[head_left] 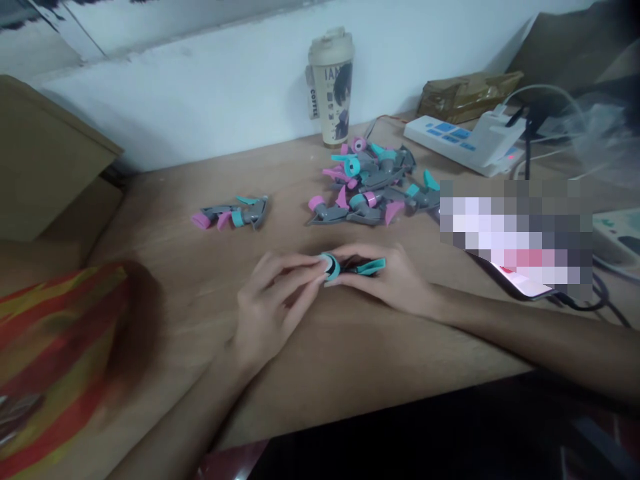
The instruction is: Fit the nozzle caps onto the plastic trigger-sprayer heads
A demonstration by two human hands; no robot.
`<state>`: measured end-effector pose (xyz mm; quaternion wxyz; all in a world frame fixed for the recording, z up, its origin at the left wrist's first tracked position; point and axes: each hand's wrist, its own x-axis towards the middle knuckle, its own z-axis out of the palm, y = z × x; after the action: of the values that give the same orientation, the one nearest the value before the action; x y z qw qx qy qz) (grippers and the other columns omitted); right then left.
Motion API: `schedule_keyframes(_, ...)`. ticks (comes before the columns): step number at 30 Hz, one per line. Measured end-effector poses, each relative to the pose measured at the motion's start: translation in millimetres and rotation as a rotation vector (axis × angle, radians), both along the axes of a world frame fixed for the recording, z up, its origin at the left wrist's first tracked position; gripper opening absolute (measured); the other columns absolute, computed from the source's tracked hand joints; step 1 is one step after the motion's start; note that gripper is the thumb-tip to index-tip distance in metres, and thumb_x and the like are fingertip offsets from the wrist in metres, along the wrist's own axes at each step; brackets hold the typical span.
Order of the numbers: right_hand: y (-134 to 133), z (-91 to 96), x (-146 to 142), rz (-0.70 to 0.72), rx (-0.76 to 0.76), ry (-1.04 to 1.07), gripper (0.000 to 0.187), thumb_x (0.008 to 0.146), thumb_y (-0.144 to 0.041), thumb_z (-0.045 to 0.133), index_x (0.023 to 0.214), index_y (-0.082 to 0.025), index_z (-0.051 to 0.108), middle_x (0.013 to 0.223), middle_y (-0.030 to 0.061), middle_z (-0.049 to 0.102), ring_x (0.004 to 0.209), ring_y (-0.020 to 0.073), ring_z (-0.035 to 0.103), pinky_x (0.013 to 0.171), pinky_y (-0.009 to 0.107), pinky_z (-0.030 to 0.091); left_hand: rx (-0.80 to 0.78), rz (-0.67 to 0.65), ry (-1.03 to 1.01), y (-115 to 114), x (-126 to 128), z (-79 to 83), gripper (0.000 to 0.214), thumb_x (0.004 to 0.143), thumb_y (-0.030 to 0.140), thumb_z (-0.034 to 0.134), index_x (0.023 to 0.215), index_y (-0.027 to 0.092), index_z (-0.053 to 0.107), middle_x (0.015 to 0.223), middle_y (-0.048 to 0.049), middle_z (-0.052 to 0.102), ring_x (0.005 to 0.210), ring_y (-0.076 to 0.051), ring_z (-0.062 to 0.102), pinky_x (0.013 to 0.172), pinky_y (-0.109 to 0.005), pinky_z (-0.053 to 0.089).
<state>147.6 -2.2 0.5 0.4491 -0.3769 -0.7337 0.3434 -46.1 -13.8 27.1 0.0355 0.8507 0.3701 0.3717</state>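
My right hand (395, 280) is closed round a grey spray-nozzle head with a teal trigger (371, 267) and a teal collar (331, 265). My left hand (273, 300) meets it from the left, fingertips pinched on the teal collar. Both hands rest low over the wooden table (200, 267). Behind them lies a heap of grey nozzle heads (373, 183) with pink and teal parts. Two more nozzle heads (233, 213) lie apart to the left.
A beige coffee tumbler (331, 87) stands by the white wall. A white power strip (465, 143) with cables sits at the right, a brown packet (467, 93) behind it. A phone (520, 280) lies right of my hands. A cardboard box (45, 160) is at the left.
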Motion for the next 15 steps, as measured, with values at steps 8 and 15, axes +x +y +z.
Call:
schedule_keyframes(8,-1.4,-1.8,1.8,-0.019,0.06,-0.01,0.023,0.079,-0.028,0.066,0.101,-0.02,0.066,0.101,0.0011,0.07,0.093,0.0142,0.064,0.085,0.028,0.05,-0.125,-0.048,-0.094,-2.5,0.9,-1.8,0.022,0.085,0.017,0.055,0.098,0.027,0.07,0.101,-0.0027,0.065,0.092,-0.017,0.06,0.082,-0.034,0.05)
schedule_keyframes(15,-3.0,-2.3,0.9,0.015,0.183,-0.044,0.024,0.078,-0.026,0.067,0.101,-0.019,0.066,0.097,0.0016,0.071,0.089,0.0138,0.064,0.082,0.028,0.05,-0.501,0.053,-0.353,3.6,2.4,-1.9,0.007,0.075,0.025,0.068,0.081,0.022,0.072,0.092,-0.0025,0.059,0.08,-0.014,0.062,0.07,-0.027,0.053)
